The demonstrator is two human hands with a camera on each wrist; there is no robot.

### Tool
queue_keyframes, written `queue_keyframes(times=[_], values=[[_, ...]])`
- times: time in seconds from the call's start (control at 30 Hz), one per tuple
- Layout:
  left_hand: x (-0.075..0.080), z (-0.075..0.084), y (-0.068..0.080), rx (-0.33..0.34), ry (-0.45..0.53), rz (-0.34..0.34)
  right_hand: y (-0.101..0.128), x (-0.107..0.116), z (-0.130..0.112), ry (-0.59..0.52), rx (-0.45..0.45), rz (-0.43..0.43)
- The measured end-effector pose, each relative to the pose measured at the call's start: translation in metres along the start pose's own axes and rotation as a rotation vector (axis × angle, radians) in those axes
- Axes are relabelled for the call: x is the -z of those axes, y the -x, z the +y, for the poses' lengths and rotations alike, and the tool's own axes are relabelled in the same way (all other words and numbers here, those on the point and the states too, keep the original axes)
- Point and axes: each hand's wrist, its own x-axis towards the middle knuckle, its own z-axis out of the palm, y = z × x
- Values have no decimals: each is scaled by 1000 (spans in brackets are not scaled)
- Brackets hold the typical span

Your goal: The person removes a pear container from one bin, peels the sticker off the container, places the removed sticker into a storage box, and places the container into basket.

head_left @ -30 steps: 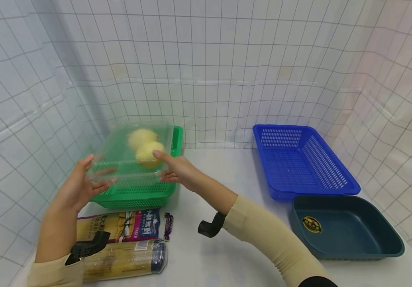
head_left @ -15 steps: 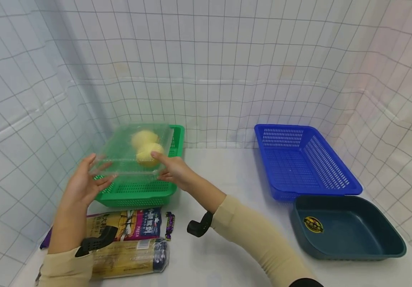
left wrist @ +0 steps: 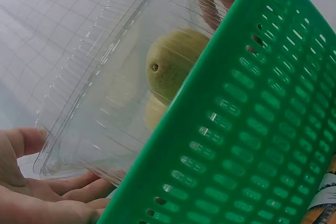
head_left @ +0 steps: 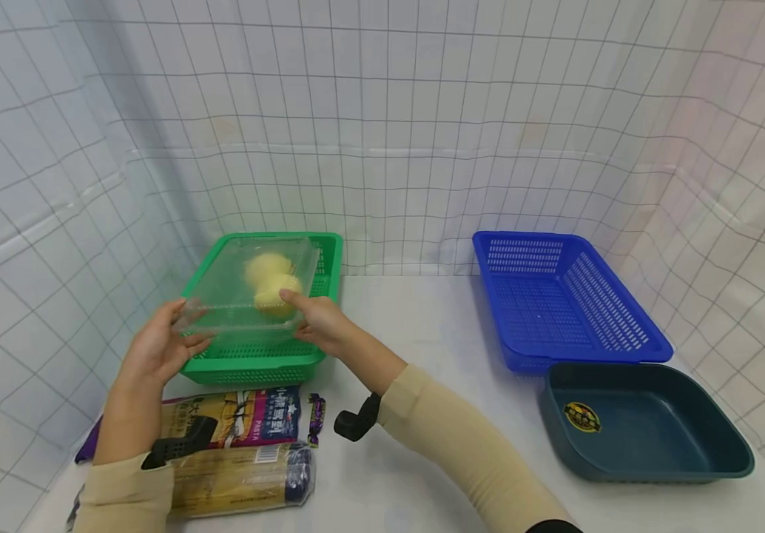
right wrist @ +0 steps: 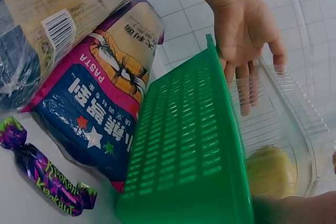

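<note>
Both hands have the clear clamshell box of yellow fruit: left hand gripping one end, right hand the other, right over the green basket.

Bright even light, soft shadows, head view bent at edges, wrist views sharp w/ slight glare
</note>
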Motion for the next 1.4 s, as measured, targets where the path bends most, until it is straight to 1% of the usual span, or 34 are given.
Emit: queue_keyframes(times=[0.07,0.23,0.33,0.5,0.7,0.73,0.77,0.93,0.97,1.2,1.3,1.4], values=[[1,-1,-1,0,-29,-9,-1,-1,1,-31,-9,4],[1,-4,-5,6,-49,8,-5,-3,3,-139,-39,25],[1,-5,-8,23,-64,7,-8,-4,5,-176,-45,40],[1,-4,-12,50,-110,-14,-11,-5,7,-176,-42,64],[3,-3,-14,71,-159,-60,-18,-3,10,-159,-50,86],[4,-3,-14,77,-159,-61,-27,1,16,-159,-37,82],[4,-3,-15,83,-156,-62,-28,1,16,-155,-39,90],[4,0,-14,122,-130,-47,-29,-3,18,-156,-51,135],[3,0,-14,130,-126,-41,-21,-7,13,-156,-70,152],[2,3,-15,168,-131,-9,-21,-12,12,-161,-94,201],[1,4,-16,185,-127,-2,-9,-16,5,-156,-97,212],[1,5,-16,191,-126,12,-8,-17,4,-151,-101,217]])
